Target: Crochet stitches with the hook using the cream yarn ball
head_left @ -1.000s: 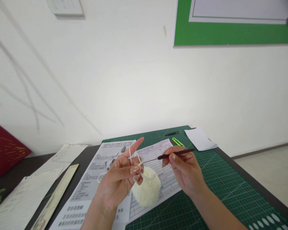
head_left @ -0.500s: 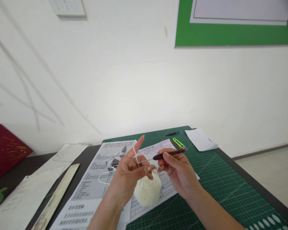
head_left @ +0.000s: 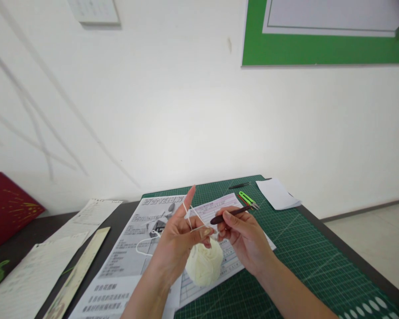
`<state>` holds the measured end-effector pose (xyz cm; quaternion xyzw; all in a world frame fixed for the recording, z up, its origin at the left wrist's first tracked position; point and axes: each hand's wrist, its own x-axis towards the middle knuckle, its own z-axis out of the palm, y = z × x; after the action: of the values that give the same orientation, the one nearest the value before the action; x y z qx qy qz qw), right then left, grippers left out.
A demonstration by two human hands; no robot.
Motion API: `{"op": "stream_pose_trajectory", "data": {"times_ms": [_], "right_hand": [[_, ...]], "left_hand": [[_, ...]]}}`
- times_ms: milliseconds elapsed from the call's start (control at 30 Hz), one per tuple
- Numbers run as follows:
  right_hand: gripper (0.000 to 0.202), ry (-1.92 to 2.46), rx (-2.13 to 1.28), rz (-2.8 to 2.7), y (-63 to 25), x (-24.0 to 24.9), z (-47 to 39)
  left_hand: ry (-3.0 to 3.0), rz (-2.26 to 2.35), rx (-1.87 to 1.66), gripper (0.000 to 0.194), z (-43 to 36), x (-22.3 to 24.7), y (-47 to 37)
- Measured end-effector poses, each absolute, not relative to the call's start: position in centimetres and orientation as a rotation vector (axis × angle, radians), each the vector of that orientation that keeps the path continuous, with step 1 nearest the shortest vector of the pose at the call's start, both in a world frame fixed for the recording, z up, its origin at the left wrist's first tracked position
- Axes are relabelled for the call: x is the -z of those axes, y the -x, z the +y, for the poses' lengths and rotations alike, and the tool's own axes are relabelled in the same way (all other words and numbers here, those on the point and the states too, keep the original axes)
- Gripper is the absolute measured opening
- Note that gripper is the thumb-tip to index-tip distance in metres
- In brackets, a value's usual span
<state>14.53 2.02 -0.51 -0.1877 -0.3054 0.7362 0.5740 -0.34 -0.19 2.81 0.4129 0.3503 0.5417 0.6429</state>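
Observation:
My left hand [head_left: 179,232] has its index finger raised, with white yarn [head_left: 187,212] looped over it. The thumb and other fingertips pinch the yarn near the middle. A crochet hook with a dark brown handle [head_left: 229,215] is gripped in my right hand [head_left: 244,235], its tip pointing left toward the left fingertips. The fingertips of both hands are close together, and the small stitches between them are too fine to make out. Below the hands a cream ball of yarn [head_left: 204,263] rests on a lined sheet. A slack strand [head_left: 142,248] curves out left of my left wrist.
A green cutting mat [head_left: 306,257] lies under printed sheets [head_left: 109,283]. Green thread snips [head_left: 248,199], black tweezers [head_left: 238,185] and white paper [head_left: 277,193] lie toward the back. On the left are a ruler-like strip [head_left: 78,272], written pages [head_left: 29,279] and a dark red board [head_left: 9,208].
The crochet hook and right hand have shifted slightly left and closer to the left fingertips. The raised left index finger has moved a little left, and the yarn now slants from it toward the hook.

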Motion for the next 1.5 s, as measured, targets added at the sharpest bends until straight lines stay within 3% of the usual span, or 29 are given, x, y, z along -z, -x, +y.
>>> {"op": "stream_pose_trajectory", "data": {"times_ms": [233, 700, 1033, 1367, 1500], "right_hand": [[0.015, 0.44, -1.7, -0.658, -14.3, 0.5, 1.9], [0.014, 0.424, -1.727, -0.669, -14.4, 0.7, 1.9], [0.014, 0.42, -1.726, -0.619, -14.4, 0.8, 2.1], [0.016, 0.471, -1.684, -0.619, -14.3, 0.5, 2.1], [0.017, 0.486, -1.667, -0.622, -14.3, 0.6, 2.1]], "left_hand": [[-0.937, 0.817, -1.217, 0.092, -0.4, -2.8, 0.3], [-0.973, 0.794, -1.23, 0.103, -0.3, -2.9, 0.2], [-1.18, 0.888, -1.328, 0.067, -0.1, -1.7, -0.1], [-1.663, 1.155, -1.476, 0.052, 0.4, -1.1, 0.5], [-1.556, 1.063, -1.468, 0.047, 0.1, -1.5, -0.1]]}}
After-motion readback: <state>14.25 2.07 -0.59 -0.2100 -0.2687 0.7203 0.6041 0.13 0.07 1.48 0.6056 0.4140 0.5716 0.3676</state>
